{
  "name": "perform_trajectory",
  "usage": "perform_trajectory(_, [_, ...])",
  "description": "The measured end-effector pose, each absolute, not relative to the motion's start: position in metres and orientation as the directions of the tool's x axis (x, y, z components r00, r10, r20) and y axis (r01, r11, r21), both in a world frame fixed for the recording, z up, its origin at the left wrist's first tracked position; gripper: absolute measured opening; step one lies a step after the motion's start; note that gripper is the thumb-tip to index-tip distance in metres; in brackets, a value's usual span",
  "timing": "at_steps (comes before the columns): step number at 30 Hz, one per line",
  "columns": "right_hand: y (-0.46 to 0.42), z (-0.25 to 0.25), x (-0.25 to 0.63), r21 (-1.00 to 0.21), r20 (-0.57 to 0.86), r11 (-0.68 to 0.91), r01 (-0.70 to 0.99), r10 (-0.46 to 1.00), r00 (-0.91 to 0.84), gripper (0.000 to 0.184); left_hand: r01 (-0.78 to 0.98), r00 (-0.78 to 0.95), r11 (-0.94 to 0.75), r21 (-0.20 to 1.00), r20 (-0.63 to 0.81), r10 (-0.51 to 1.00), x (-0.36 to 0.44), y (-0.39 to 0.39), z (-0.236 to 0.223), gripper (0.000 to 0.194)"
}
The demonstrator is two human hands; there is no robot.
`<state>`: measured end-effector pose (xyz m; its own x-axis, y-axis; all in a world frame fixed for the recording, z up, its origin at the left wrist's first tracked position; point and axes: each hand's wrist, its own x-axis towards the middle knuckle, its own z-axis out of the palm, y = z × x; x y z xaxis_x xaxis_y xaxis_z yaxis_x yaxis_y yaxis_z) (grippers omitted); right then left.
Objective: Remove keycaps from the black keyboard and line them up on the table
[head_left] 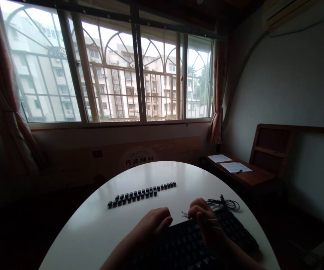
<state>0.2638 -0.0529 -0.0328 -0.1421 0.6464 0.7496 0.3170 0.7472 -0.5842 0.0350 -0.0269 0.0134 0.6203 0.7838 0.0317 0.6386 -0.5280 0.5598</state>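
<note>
A black keyboard lies on the white round table, its near part dark and running out of the bottom of the view. My left hand rests at its upper left edge with the fingers curled in; what they hold, if anything, is hidden. Over the right half of the keys, my right hand is closed, and thin pale wires of a tool stick out beside its fingers. Small light-coloured bits lie just left of that hand. Farther off, black keycaps stand in two slanting rows.
A coiled black cable lies behind the keyboard on the table. To the right is a low wooden table with paper sheets and a pen. A barred window and curtains are ahead.
</note>
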Motion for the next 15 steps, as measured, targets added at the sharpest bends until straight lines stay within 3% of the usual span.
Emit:
perform_trajectory(3, [-0.06, -0.022, 0.259, -0.439, 0.802, 0.82, 0.367, 0.542, -0.253, 0.039, 0.596, 0.657, -0.561, 0.575, 0.053, 0.752, 0.038, -0.03, 0.014, 0.037])
perform_trajectory(5, [-0.062, -0.022, 0.258, -0.404, 0.781, 0.837, 0.369, 0.525, -0.337, 0.026, 0.525, 0.69, -0.592, 0.611, 0.102, 0.717, 0.039, -0.03, 0.012, 0.038])
perform_trajectory(9, [-0.061, -0.034, 0.259, -0.431, 0.67, 0.795, 0.426, 0.599, -0.439, 0.019, 0.408, 0.729, -0.574, 0.71, 0.125, 0.673, 0.038, -0.031, 0.01, 0.038])
perform_trajectory(15, [-0.061, -0.041, 0.256, -0.435, 0.612, 0.772, 0.463, 0.631, -0.477, 0.012, 0.397, 0.743, -0.507, 0.765, 0.057, 0.667, 0.04, -0.035, 0.013, 0.03])
